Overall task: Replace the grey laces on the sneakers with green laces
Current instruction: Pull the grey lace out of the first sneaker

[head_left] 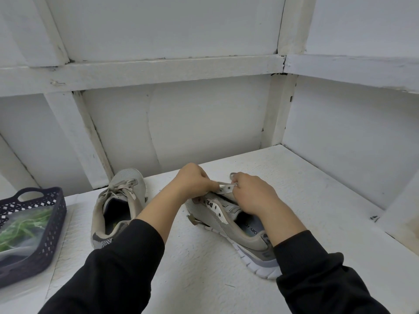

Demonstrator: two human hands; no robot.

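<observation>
Left hand [192, 181] and right hand [251, 191], fingers pinching the grey lace [223, 183] over the unlaced sneaker [229, 220] on the table [204, 268].

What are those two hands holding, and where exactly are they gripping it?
Both hands work on the right-hand sneaker. The left hand and right hand pinch its grey lace and eyelet strip near the toe end.
</observation>
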